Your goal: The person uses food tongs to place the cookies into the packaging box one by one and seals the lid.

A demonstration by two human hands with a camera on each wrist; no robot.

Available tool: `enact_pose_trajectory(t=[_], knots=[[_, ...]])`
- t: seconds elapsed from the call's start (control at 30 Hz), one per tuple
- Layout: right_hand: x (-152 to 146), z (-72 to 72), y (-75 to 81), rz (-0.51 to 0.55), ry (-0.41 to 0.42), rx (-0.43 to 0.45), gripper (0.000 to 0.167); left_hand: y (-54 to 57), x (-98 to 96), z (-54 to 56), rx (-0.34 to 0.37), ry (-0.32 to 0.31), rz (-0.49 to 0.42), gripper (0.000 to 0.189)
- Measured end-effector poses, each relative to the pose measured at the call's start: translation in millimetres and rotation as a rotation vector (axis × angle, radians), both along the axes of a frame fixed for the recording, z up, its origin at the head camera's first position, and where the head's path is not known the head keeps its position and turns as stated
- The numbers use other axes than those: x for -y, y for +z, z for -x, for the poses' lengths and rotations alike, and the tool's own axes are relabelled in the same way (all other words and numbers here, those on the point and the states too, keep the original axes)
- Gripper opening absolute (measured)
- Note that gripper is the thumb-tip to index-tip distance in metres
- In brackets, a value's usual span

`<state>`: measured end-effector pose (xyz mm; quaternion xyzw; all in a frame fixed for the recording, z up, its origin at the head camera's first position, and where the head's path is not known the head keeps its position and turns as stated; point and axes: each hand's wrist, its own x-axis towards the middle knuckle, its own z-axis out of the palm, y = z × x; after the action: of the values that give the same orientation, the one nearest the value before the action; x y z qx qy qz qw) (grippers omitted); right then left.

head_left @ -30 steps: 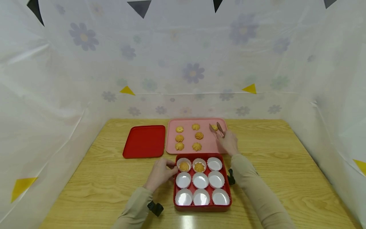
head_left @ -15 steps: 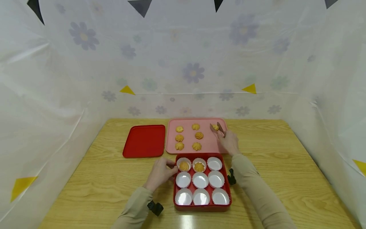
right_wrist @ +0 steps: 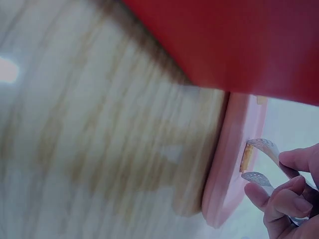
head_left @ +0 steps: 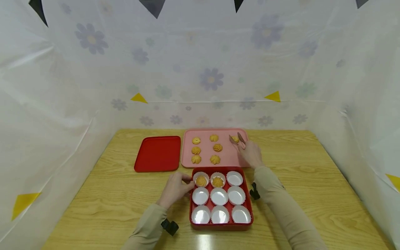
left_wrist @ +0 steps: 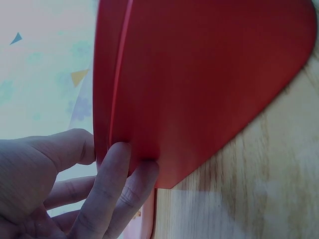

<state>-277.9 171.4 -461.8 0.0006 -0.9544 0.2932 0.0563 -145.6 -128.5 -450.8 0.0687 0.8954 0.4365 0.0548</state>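
In the head view my right hand (head_left: pixel 251 152) holds a small pair of metal tongs (head_left: pixel 241 138) over the right part of the pink tray (head_left: pixel 229 152). The spread tong tips stand on either side of a cookie (head_left: pixel 235 139); the right wrist view shows this cookie (right_wrist: pixel 246 158) between the perforated tips (right_wrist: pixel 257 178). My left hand (head_left: pixel 175 189) pinches the left wall of the red box (head_left: pixel 222 227), thumb at the rim and fingers against the outside. White paper cups (head_left: pixel 219 197) fill the box. Two back-row cups hold cookies, a swirled one (head_left: pixel 201 181) and a star-shaped one (head_left: pixel 217 182).
Several more cookies (head_left: pixel 196 150) lie in two columns on the pink tray's left and middle. A flat red lid or tray (head_left: pixel 158 154) lies left of it on the wooden table (head_left: pixel 125 205). A flower-printed sheet (head_left: pixel 193 69) encloses the back and sides.
The right hand shifts very slightly to the right, with the tong tips still around the same cookie. The left hand and the box stay put.
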Motion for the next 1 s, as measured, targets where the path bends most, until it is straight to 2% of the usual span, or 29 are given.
enact_pose_trajectory(t=[0.27, 0.43, 0.6, 1.0], knots=[[-0.7, -0.7, 6.6, -0.060, 0.029, -0.006, 0.034, 0.6, -0.3, -0.3, -0.011, 0.006, 0.013, 0.015], [-2.3, -1.0, 6.0, -0.054, 0.046, -0.028, 0.035, 0.3, -0.5, 0.2, -0.013, 0.010, 0.013, 0.015], [-3.5, -1.1, 5.4, -0.041, 0.048, -0.014, 0.034, 0.2, -0.1, 0.3, -0.020, 0.014, 0.015, 0.014], [-5.6, 2.0, 8.1, -0.095, 0.073, -0.023, 0.040, 0.4, -0.4, -0.4, -0.007, 0.012, 0.019, 0.016]])
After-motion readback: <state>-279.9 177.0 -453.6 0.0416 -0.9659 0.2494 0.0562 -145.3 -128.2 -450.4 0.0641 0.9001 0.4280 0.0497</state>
